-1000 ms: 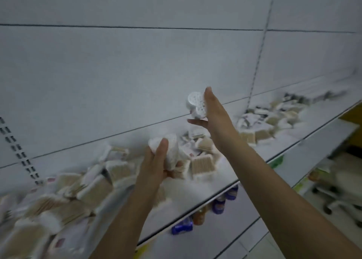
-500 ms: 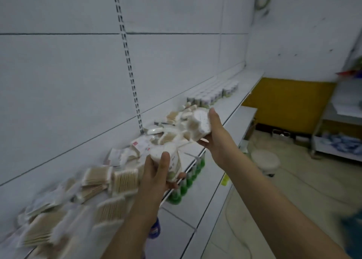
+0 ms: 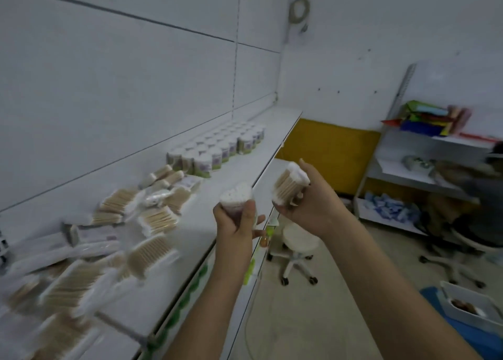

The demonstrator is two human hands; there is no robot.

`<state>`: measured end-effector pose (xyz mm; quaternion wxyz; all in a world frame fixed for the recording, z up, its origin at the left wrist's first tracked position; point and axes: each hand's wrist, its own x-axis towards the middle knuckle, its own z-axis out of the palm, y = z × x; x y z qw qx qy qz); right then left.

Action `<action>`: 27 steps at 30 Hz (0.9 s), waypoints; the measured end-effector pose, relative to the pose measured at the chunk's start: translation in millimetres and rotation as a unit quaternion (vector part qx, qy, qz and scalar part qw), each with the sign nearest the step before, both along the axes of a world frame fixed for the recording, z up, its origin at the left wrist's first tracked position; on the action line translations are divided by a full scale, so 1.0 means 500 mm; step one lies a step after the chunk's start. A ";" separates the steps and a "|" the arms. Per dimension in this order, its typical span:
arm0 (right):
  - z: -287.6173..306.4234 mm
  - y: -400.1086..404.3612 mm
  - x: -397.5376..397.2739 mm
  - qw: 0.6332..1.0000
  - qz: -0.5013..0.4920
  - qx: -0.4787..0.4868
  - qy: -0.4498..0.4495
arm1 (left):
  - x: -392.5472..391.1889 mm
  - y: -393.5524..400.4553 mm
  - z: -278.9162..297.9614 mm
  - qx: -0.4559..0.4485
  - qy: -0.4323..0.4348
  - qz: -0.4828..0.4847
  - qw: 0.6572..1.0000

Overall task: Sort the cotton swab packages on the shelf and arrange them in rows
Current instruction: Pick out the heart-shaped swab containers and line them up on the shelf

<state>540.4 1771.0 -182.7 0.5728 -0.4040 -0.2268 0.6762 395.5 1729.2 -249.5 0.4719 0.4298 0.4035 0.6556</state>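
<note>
Left hand (image 3: 236,223) fingers curl round a clear heart-shaped tub of white-tipped cotton swabs (image 3: 236,198); right hand (image 3: 310,204) fingers clutch a clear wooden-stick swab pack (image 3: 290,183), tilted above the knuckles

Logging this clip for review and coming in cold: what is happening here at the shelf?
A person is sorting cotton swab packs on a white shelf. The left hand grips a heart-shaped container of swabs, and the right hand holds a wooden-stick swab pack; both are raised off the shelf. Loose flat packs lie jumbled on the near part, while round tubs already stand in neat rows farther along.
</note>
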 end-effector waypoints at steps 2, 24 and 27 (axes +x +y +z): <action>0.015 0.103 0.008 0.999 -0.004 0.006 -0.041 | 0.015 0.108 0.001 -0.008 -0.015 0.016 1.000; -0.185 0.800 0.075 0.789 0.132 0.315 -0.510 | 0.120 0.610 -0.062 -0.031 0.367 0.275 0.888; -0.213 0.845 0.074 0.736 0.148 0.362 -0.552 | 0.136 0.656 -0.075 -0.052 0.434 0.309 0.844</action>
